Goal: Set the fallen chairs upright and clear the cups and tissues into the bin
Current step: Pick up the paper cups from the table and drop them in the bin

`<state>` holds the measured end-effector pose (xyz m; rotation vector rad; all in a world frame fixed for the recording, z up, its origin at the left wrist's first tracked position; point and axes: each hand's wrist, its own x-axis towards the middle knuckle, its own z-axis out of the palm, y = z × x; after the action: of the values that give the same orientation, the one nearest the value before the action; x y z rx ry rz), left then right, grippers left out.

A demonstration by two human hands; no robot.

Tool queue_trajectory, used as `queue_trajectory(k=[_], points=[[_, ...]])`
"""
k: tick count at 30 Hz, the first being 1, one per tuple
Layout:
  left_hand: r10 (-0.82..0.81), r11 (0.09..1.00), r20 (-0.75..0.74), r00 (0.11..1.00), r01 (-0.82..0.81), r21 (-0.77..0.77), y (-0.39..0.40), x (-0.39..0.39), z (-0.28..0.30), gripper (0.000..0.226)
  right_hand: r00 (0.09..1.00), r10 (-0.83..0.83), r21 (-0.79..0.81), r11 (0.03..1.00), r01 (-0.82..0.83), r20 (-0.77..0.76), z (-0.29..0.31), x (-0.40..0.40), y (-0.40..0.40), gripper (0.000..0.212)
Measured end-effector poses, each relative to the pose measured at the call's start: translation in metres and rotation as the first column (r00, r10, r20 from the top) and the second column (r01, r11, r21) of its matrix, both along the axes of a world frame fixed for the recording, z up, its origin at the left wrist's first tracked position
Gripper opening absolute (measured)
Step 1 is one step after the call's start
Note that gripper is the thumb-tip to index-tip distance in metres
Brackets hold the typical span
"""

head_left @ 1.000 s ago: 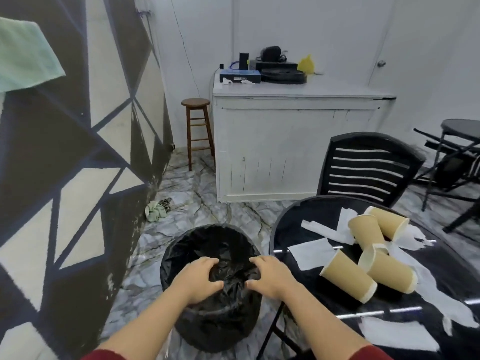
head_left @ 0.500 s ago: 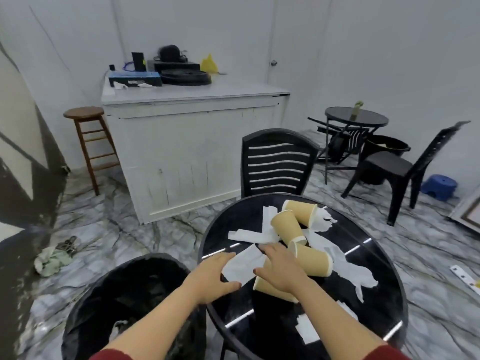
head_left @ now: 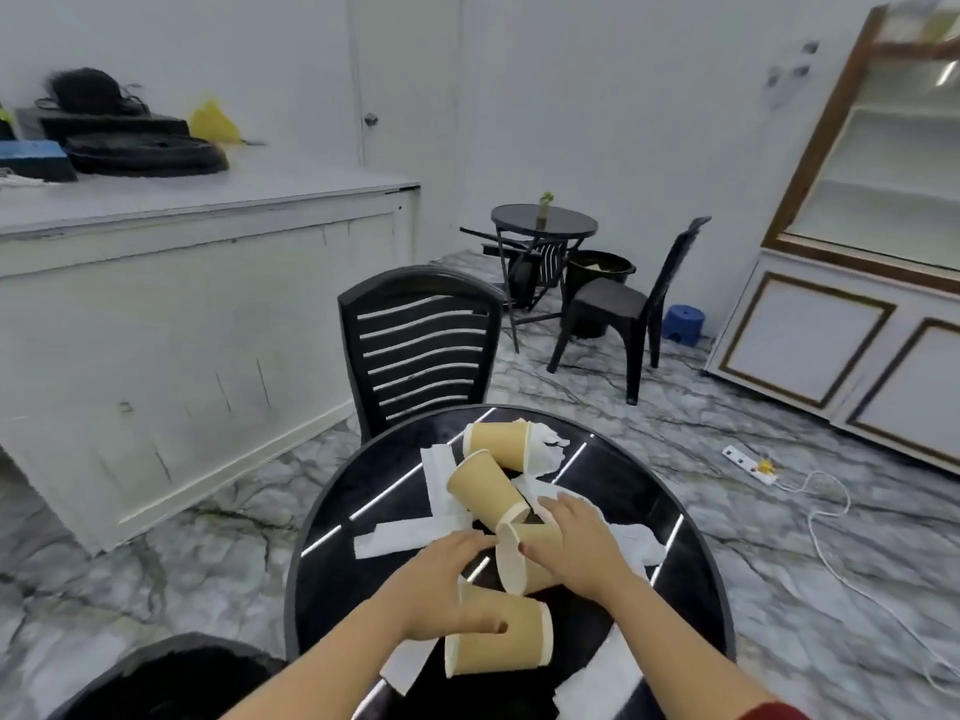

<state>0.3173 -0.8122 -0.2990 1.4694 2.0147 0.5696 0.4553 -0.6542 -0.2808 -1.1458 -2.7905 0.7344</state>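
Cups [head_left: 496, 636] lie mid-table, clear of the rim [head_left: 298, 563]; left hand [head_left: 441, 589] and right hand [head_left: 576, 553] each clasp one.

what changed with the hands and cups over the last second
Both hands left the bin and went to the table. The left hand now grips the nearest paper cup, and the right hand closes on the next cup. The two far cups and tissues stay put.

Bright, even indoor light — streaks of glare on the black table [head_left: 363, 574] — edges blurred and warped
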Motion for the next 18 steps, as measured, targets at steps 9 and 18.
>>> queue_trajectory(k=[9, 18], points=[[-0.07, 0.997, 0.183, 0.981, 0.062, 0.047, 0.005, -0.001, -0.027, 0.091, 0.999, -0.037, 0.005, 0.999, 0.037, 0.035, -0.036, -0.003, 0.008, 0.072], [0.058, 0.996, 0.269, 0.961, -0.073, 0.047, -0.001, 0.008, -0.045, 0.084, 1.0, 0.013, -0.045, 0.999, -0.013, 0.005, -0.062, -0.006, 0.016, 0.07]])
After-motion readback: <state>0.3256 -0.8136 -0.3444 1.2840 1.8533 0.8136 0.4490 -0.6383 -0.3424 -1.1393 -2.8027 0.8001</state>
